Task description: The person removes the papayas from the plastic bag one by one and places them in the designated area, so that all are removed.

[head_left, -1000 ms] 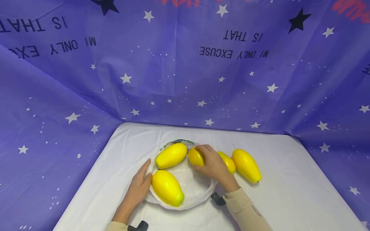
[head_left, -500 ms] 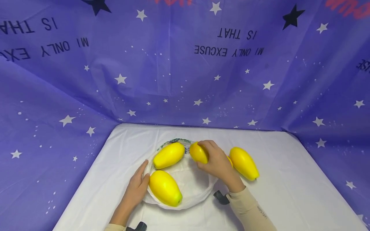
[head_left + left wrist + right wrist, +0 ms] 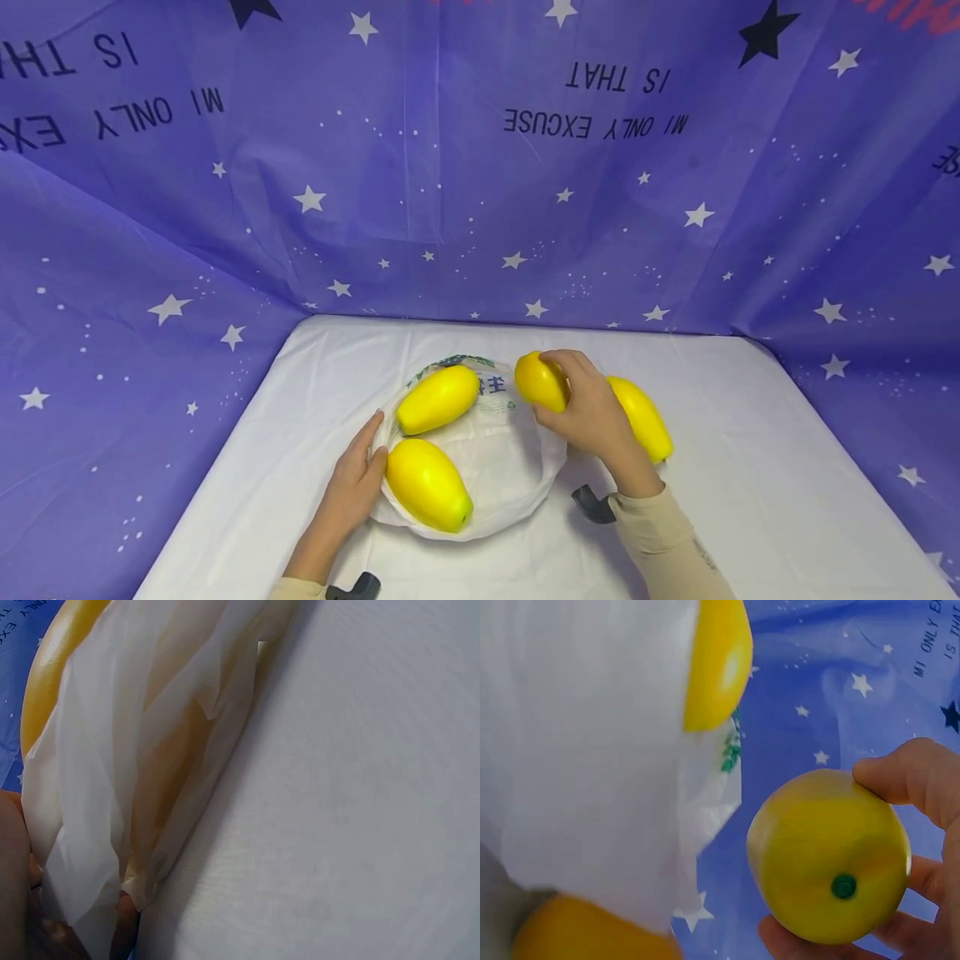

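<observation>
Left hand [image 3: 352,487], fingers straight, rests against the white bag [image 3: 495,467] rim beside the nearest mango [image 3: 429,485]. Right hand [image 3: 592,417] grips the lifted mango [image 3: 540,382] at the bag's far-right edge; long axis towards the bag, green-dotted end [image 3: 844,886] outward.

**Upside-down lettering on the star cloth**

The purple backdrop cloth [image 3: 465,192] carries black print, upside down: "MI ONLY EXCUSE" with "IS THAT" above it, at upper centre of the head view and again, partly cut off, at upper left. Green print on the white bag [image 3: 491,385] is too small to read
</observation>
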A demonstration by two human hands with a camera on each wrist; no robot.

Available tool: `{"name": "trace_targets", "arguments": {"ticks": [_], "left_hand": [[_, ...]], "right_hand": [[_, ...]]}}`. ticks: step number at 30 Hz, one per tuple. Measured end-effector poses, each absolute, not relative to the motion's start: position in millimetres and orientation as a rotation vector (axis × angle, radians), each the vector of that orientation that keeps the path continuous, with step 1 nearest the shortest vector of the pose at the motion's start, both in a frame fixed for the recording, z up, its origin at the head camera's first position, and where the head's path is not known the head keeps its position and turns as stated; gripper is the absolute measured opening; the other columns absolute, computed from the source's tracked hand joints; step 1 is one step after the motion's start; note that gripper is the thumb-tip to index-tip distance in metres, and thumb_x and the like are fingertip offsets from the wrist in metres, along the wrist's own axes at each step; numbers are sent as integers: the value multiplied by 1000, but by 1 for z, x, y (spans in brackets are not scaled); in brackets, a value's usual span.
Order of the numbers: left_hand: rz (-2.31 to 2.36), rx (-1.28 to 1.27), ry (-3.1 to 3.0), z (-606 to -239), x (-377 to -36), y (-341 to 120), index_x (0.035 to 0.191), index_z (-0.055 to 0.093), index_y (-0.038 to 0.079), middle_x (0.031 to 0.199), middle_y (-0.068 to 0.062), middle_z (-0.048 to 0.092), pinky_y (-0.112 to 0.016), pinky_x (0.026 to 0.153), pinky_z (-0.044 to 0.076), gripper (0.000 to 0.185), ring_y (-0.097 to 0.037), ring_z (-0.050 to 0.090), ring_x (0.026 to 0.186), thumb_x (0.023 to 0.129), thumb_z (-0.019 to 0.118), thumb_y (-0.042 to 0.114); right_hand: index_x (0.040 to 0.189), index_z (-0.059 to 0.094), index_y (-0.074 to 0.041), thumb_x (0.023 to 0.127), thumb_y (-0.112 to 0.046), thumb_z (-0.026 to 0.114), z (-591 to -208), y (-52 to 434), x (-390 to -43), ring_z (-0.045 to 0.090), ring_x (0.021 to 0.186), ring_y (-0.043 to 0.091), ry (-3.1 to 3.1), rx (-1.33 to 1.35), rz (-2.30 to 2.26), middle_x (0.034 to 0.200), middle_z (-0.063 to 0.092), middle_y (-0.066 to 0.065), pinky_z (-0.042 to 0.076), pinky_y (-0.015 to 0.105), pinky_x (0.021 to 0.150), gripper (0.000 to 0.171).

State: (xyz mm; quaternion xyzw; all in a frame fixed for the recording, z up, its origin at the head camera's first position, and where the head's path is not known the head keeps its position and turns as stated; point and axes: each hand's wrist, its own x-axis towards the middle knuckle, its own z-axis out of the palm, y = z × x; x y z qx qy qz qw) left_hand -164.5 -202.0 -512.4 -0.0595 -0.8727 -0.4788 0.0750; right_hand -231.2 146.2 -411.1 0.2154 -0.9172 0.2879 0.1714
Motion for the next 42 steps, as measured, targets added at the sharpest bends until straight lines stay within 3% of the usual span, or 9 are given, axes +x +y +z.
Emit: {"name": "trace_targets", "arguments": {"ticks": [12,20,33,42], "left_hand": [[-1439,-203,-2604,-505,-167,-200,153,28,5,157,-12,28,-53,115,21,53,-31,25,143,103,44,11],[-1443,-198,-2610,-505,-170,-199,154,27,6,157,-11,27,-53,115,21,54,-31,24,144,103,44,12],[-1463,-181,-2622,-508,-167,-201,154,26,7,158,-12,26,-54,115,21,53,-31,23,144,104,43,13],[-1470,-165,-2640,-510,-164,-200,154,26,8,158,-12,27,-54,115,20,53,-32,23,144,104,42,15]], "right_hand": [[131,55,-17,70,-27,84,-398,176,-232,56,103,21,-2526,541,835,125,56,1,51,43,80,68],[133,54,-20,73,-28,82,-389,194,-233,56,101,20,-2545,463,832,128,55,-2,52,43,79,66],[134,54,-12,74,-25,81,-389,227,-233,55,104,31,-2562,365,803,130,55,11,49,52,83,67],[134,53,-7,75,-21,81,-397,248,-233,54,102,33,-2584,324,791,131,54,16,49,52,82,67]]}}
